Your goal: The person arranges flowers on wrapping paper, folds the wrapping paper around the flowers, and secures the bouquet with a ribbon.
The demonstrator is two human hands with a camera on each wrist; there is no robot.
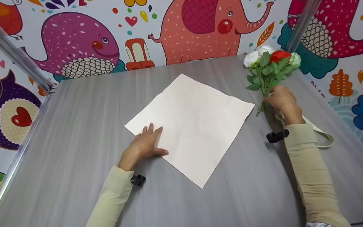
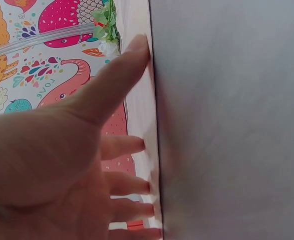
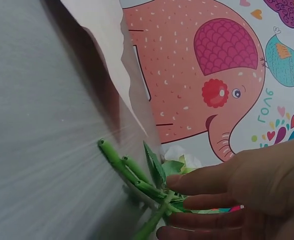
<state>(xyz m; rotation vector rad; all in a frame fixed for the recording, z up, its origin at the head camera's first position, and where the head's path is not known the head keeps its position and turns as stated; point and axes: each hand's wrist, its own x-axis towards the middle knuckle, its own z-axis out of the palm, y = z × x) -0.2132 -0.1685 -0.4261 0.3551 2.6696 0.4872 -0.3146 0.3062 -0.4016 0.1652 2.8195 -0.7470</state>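
Observation:
A pale pink square sheet of paper (image 1: 197, 126) lies turned like a diamond on the grey table. My left hand (image 1: 145, 143) rests on its left lower edge, fingers spread and thumb along the rim. In the left wrist view the fingertips (image 2: 139, 144) touch the sheet. To the right, a bunch of artificial flowers (image 1: 271, 67) with white, red and pale green blooms lies on the table. My right hand (image 1: 282, 99) pinches its stems near the lower end. The right wrist view shows the cut green stem ends (image 3: 116, 157) sticking out past the thumb.
A cream ribbon (image 1: 325, 138) lies looped beside and partly under the right forearm. Walls printed with cartoon animals (image 1: 206, 31) border the table at the back and sides. A metal frame post (image 1: 17, 50) stands at the left back corner.

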